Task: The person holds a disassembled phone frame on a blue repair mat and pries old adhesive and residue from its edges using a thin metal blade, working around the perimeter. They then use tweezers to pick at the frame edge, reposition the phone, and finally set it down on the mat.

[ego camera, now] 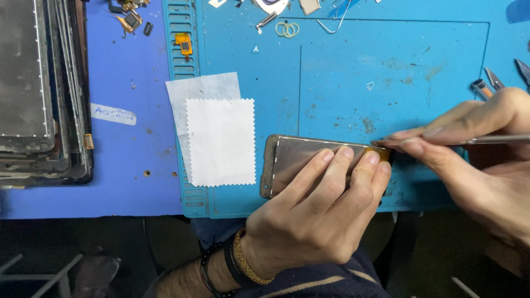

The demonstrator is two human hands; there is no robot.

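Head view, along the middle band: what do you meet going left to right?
Stack of screens → white cloths → phone panel under the left hand → right hand holding a metal tool.

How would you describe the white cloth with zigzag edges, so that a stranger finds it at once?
Start at the blue work mat and go to its left edge, left of the phone that the left hand presses down. The cloth lies there on a thinner tissue. Only it has pinked, zigzag edges and is pure white.
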